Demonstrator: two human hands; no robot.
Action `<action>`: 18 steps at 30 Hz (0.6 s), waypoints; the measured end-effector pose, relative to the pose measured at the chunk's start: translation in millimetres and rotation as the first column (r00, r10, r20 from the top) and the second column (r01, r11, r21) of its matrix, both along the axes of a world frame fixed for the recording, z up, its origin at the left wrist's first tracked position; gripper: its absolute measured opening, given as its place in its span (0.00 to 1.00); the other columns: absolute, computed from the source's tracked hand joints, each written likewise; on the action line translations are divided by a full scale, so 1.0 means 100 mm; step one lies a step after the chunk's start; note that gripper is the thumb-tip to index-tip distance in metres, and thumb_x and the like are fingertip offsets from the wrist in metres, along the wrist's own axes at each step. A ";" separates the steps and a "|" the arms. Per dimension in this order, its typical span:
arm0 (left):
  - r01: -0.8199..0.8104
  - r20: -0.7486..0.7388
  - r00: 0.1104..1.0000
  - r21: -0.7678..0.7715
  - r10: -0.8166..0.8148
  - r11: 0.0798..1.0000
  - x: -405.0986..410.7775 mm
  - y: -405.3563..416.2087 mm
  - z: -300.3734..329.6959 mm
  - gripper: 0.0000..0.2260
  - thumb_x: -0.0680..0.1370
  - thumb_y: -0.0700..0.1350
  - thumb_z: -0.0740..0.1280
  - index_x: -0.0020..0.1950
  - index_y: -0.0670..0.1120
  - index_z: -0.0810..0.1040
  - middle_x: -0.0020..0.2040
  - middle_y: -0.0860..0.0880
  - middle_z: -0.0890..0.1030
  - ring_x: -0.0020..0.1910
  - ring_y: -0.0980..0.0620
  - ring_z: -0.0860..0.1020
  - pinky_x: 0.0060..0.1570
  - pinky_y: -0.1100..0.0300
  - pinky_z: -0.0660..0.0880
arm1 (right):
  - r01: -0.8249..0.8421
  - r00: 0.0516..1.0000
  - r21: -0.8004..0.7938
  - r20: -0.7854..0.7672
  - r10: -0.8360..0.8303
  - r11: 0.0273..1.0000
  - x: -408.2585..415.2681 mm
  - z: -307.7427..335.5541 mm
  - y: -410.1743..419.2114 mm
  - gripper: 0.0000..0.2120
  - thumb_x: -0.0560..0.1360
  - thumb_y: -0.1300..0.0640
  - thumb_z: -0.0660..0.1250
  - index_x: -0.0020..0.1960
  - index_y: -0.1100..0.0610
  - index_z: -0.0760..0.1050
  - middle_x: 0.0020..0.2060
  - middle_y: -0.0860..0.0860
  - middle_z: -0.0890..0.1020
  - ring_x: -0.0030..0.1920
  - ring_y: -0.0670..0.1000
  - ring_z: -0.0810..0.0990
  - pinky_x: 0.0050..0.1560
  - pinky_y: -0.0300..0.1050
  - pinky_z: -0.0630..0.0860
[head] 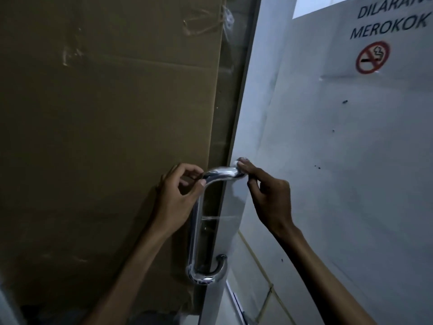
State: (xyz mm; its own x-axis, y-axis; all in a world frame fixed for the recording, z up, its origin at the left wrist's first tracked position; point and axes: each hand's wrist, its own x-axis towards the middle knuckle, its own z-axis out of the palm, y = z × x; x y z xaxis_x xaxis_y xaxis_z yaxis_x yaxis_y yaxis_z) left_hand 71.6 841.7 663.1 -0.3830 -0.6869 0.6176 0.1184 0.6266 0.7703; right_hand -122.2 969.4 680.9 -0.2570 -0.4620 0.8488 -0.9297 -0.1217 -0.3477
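A chrome pull handle [195, 233] runs vertically along the edge of a white door [328, 165]. My left hand [178, 195] is at the handle's upper bend, with thumb and curled forefinger pinching the bar there. My right hand [269, 195] is at the handle's top mount, where its fingertips pinch a small white scrap [235, 163] against the metal. What the scrap is cannot be made out. The lower mount of the handle [220, 263] is bare.
A large sheet of brown cardboard [105, 113] stands behind the glass to the left of the handle. A no-smoking sign [372, 57] is stuck high on the white door. The light is dim.
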 end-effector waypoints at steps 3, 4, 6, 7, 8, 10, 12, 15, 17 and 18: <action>0.030 -0.023 0.999 -0.004 -0.030 1.000 0.00 -0.01 0.01 0.06 0.78 0.47 0.72 0.54 0.54 0.81 0.52 0.56 0.82 0.50 0.56 0.79 0.53 0.45 0.78 | -0.026 0.998 0.031 0.050 0.025 0.999 -0.04 0.07 0.00 0.18 0.81 0.53 0.62 0.67 0.42 0.81 0.65 0.37 0.81 0.40 0.57 0.87 0.40 0.56 0.84; 0.038 -0.031 0.999 -0.004 -0.038 0.999 0.00 -0.02 0.01 0.06 0.78 0.47 0.72 0.54 0.55 0.81 0.52 0.56 0.83 0.50 0.56 0.79 0.53 0.45 0.78 | -0.020 0.996 0.039 0.091 0.016 0.999 -0.05 0.11 -0.01 0.17 0.81 0.53 0.62 0.66 0.43 0.82 0.64 0.37 0.82 0.38 0.56 0.86 0.36 0.56 0.83; 0.051 -0.028 0.998 0.002 -0.051 0.999 0.00 -0.04 0.00 0.07 0.79 0.45 0.73 0.54 0.56 0.80 0.52 0.57 0.82 0.50 0.55 0.79 0.53 0.47 0.78 | -0.039 0.989 0.046 0.141 0.032 0.998 -0.02 0.15 -0.02 0.16 0.81 0.57 0.64 0.64 0.46 0.84 0.63 0.39 0.83 0.46 0.46 0.87 0.37 0.48 0.85; 0.058 -0.025 0.998 0.007 -0.057 0.998 0.01 -0.05 -0.01 0.08 0.79 0.44 0.73 0.54 0.57 0.80 0.52 0.57 0.82 0.51 0.55 0.79 0.53 0.48 0.78 | -0.059 0.989 0.053 0.137 0.051 0.997 -0.01 0.16 0.00 0.16 0.81 0.60 0.65 0.64 0.48 0.84 0.63 0.41 0.84 0.50 0.40 0.85 0.40 0.42 0.83; 0.067 -0.025 0.997 0.012 -0.067 0.998 0.00 -0.08 -0.01 0.08 0.79 0.44 0.73 0.54 0.57 0.80 0.52 0.57 0.82 0.51 0.55 0.79 0.52 0.49 0.78 | -0.070 0.991 0.063 0.120 0.062 0.996 0.01 0.17 0.00 0.16 0.81 0.62 0.65 0.64 0.48 0.84 0.62 0.41 0.84 0.49 0.36 0.83 0.40 0.37 0.81; 0.083 -0.038 0.996 0.014 -0.083 0.996 -0.01 -0.09 -0.02 0.08 0.79 0.45 0.73 0.54 0.58 0.80 0.52 0.57 0.82 0.50 0.56 0.79 0.52 0.51 0.77 | -0.046 0.995 0.086 0.087 0.039 0.995 -0.03 0.20 0.00 0.16 0.82 0.59 0.65 0.64 0.46 0.84 0.62 0.40 0.84 0.49 0.39 0.85 0.35 0.41 0.81; 0.096 -0.056 0.994 0.005 -0.096 0.995 -0.02 -0.10 -0.03 0.08 0.79 0.44 0.73 0.53 0.58 0.80 0.51 0.57 0.82 0.49 0.56 0.79 0.51 0.52 0.77 | 0.004 0.997 0.106 0.077 -0.012 0.994 -0.08 0.26 -0.03 0.15 0.81 0.53 0.63 0.63 0.43 0.83 0.61 0.37 0.84 0.47 0.47 0.87 0.33 0.52 0.83; 0.118 -0.059 0.991 0.010 -0.117 0.993 -0.03 -0.12 -0.03 0.09 0.80 0.43 0.73 0.53 0.57 0.80 0.51 0.57 0.82 0.50 0.56 0.80 0.51 0.55 0.76 | -0.007 0.999 0.128 0.040 0.001 0.992 -0.01 0.31 -0.03 0.15 0.81 0.51 0.64 0.63 0.43 0.84 0.60 0.38 0.85 0.42 0.50 0.88 0.39 0.56 0.84; 0.133 -0.063 0.989 0.000 -0.133 0.991 -0.03 -0.14 -0.04 0.07 0.80 0.45 0.73 0.54 0.57 0.80 0.51 0.57 0.82 0.51 0.55 0.80 0.52 0.53 0.77 | -0.007 1.000 0.142 0.018 0.004 0.990 0.03 0.31 -0.01 0.15 0.81 0.50 0.64 0.63 0.41 0.83 0.59 0.37 0.85 0.28 0.55 0.82 0.30 0.57 0.80; 0.134 -0.067 0.989 0.002 -0.134 0.991 -0.04 -0.15 -0.05 0.07 0.79 0.47 0.72 0.54 0.58 0.80 0.52 0.57 0.82 0.52 0.54 0.80 0.53 0.51 0.77 | 0.014 0.999 0.149 0.028 -0.019 0.989 0.02 0.31 -0.01 0.15 0.81 0.49 0.63 0.63 0.39 0.83 0.60 0.35 0.84 0.25 0.57 0.78 0.27 0.58 0.78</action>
